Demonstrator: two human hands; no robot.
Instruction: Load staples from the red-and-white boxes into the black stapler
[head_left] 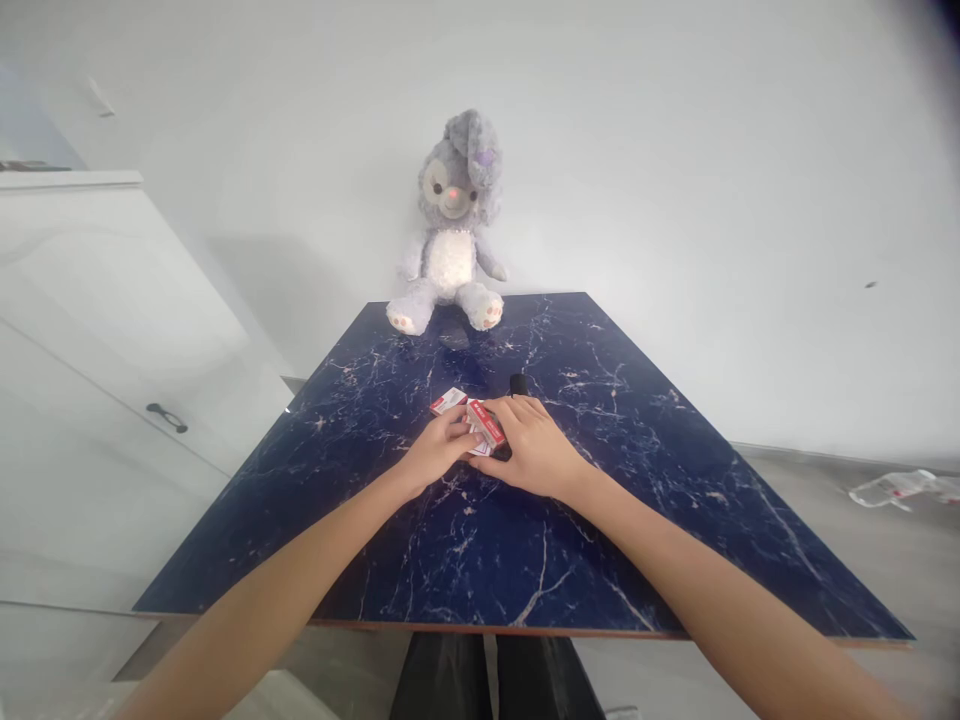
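Observation:
Both my hands meet near the middle of a dark blue marbled table. My left hand and my right hand close their fingers together on a small red and white box. A second small red and white box lies on the table just beyond my left hand. A small black object peeks out behind my right hand. Part of something pale shows under the held box; I cannot make it out.
A grey-purple plush rabbit sits at the table's far edge against the white wall. A white cabinet with a dark handle stands to the left. Crumpled clear plastic lies on the floor at right.

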